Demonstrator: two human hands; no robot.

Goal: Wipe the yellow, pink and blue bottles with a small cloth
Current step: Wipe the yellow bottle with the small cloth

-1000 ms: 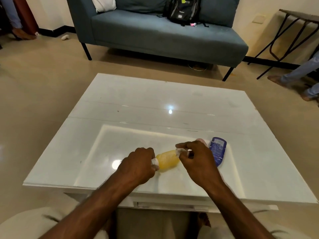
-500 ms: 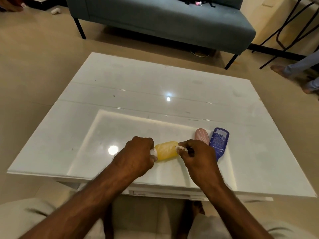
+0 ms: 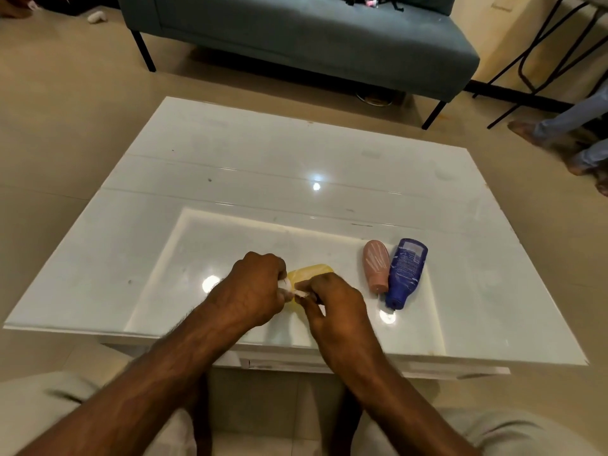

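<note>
In the head view, both hands meet in the lower middle of the frame, over the near part of the white worktop (image 3: 230, 179). The left hand (image 3: 253, 291) has its grip closed around one end of the yellow bottle (image 3: 311, 272), which lies on its side. The right hand (image 3: 332, 301) pinches a small white cloth (image 3: 300, 293) against the bottle, so its grip is closed on the cloth. Most of the yellow bottle is hidden by the hands. The pink bottle (image 3: 376, 265) and the blue bottle (image 3: 404, 271) lie touching each other, just right of the hands, and no hand is on them. I think the yellow bottle is the one being wiped now. The next move likely needs the cloth rubbed along the yellow bottle while the left hand holds it steady, then on to the pink one.
</note>
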